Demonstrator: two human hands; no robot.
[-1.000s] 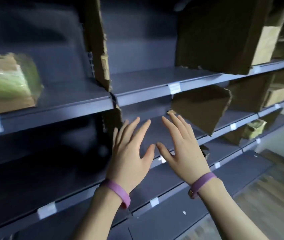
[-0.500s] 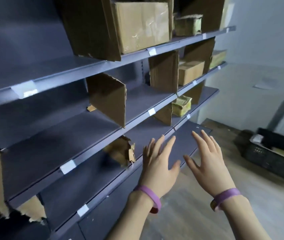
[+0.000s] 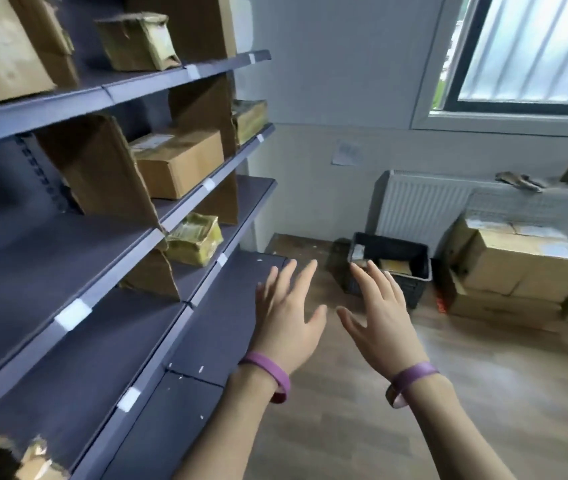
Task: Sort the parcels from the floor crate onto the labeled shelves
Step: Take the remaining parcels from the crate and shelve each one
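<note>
Both my hands are raised in front of me with fingers spread, holding nothing. My left hand (image 3: 289, 313) hovers over the end of the lowest dark shelf (image 3: 227, 306). My right hand (image 3: 379, 313) is beside it, in line with the black floor crate (image 3: 414, 268) farther off by the wall. The crate holds a few parcels (image 3: 395, 266). On the grey shelving (image 3: 185, 74) to my left sit a brown box (image 3: 178, 164), a yellow-taped parcel (image 3: 194, 239) and other packages between cardboard dividers. White labels (image 3: 72, 313) mark the shelf edges.
Stacked cardboard boxes (image 3: 518, 268) stand right of the crate, in front of a table. A white radiator (image 3: 421, 206) is on the wall under a window (image 3: 532, 50). Wooden floor (image 3: 379, 427) lies between me and the crate.
The view has swung right, away from the shelves toward the room corner and the crate. Both hands stay empty and spread and have moved with the turn.
</note>
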